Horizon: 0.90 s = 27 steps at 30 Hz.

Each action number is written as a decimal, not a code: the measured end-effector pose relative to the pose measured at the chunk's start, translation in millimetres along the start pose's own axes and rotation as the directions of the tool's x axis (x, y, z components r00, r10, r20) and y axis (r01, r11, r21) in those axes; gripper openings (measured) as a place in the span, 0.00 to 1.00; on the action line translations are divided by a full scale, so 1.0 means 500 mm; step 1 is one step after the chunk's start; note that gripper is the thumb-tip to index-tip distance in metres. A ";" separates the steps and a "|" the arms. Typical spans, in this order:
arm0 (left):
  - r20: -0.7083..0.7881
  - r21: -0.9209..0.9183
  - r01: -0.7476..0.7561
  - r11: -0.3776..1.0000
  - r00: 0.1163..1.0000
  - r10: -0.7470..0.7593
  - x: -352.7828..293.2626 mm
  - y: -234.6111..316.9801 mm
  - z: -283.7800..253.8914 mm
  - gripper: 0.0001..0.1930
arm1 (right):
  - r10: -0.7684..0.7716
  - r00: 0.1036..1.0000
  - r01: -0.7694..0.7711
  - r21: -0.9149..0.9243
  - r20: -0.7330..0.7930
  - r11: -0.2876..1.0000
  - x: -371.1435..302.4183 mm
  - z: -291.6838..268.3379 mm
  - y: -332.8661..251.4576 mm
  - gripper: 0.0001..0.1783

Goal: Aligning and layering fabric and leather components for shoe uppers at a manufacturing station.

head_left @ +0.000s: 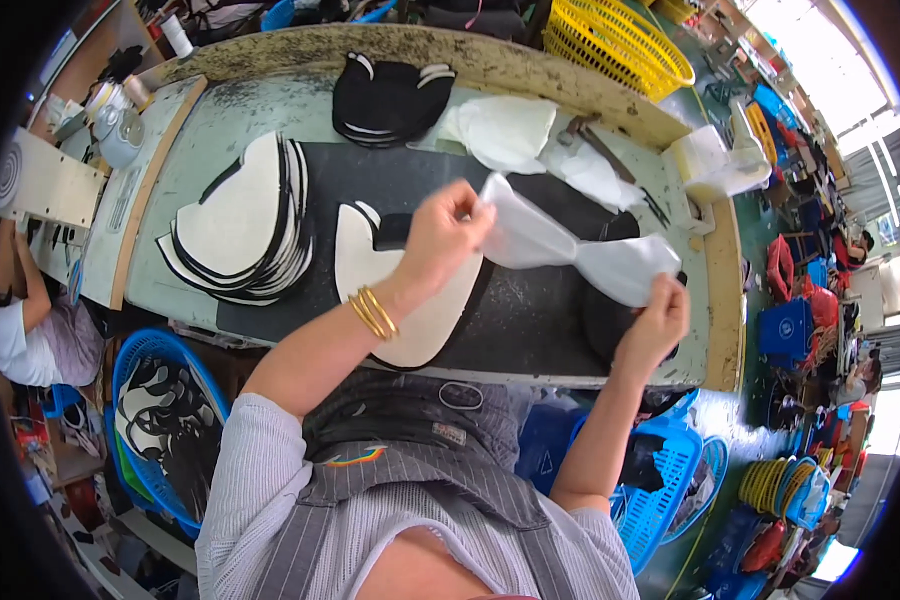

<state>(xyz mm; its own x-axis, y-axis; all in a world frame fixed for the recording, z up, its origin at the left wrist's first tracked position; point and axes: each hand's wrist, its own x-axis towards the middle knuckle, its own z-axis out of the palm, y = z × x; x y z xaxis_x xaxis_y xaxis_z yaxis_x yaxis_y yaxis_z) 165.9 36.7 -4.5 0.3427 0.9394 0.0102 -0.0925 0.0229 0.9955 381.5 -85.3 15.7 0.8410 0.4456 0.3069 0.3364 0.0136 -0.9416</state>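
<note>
Between my two hands, above the bench, stretches a translucent white sheet (530, 228) with two lobes joined by a narrow waist. My left hand (440, 242) pinches its left end, while my right hand (656, 328) grips the right end. Below my left forearm, a cream shaped piece with a notch (425, 325) lies on the dark mat (515, 325). A dark rounded piece (602, 322) sits below the sheet, partly hidden by it and my right hand. Farther back are a heap of white sheets (505, 130) and a hammer (610, 155).
Left on the bench is a stack of cream, black-edged pieces (238, 225); a black stack (390, 105) stands at the back. A raised wooden rim (300, 50) borders the bench. Blue baskets (170, 345) flank me. A yellow basket (610, 45) stands beyond; another person (40, 330) is at left.
</note>
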 end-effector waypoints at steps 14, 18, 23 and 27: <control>0.105 0.694 -0.434 0.575 0.850 0.516 -0.137 0.043 -0.118 0.14 | -0.221 0.329 -0.131 0.276 0.918 0.952 -0.161 0.206 -0.116 0.16; 0.153 0.677 -0.500 0.539 0.813 0.562 -0.192 0.106 -0.159 0.24 | -0.042 0.368 -0.257 0.145 0.929 0.956 -0.200 0.161 -0.123 0.12; 0.483 -0.171 0.285 0.943 0.859 -0.172 -0.195 0.022 -0.209 0.16 | 0.146 0.404 -0.645 0.168 0.903 0.745 -0.241 0.127 -0.104 0.12; 0.364 -0.253 0.492 0.833 0.846 -0.389 -0.240 -0.006 -0.228 0.09 | 0.227 0.518 -0.515 0.089 0.825 0.853 -0.261 0.115 -0.032 0.09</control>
<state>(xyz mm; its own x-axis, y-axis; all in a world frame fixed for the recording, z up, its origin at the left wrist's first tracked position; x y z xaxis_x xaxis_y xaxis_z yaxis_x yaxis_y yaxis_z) 18.5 -36.9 -19.6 0.6660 0.6619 -0.3440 -0.1453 0.5674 0.8105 242.2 -92.3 -17.4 0.1620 0.9722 -0.1689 -0.1840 -0.1384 -0.9731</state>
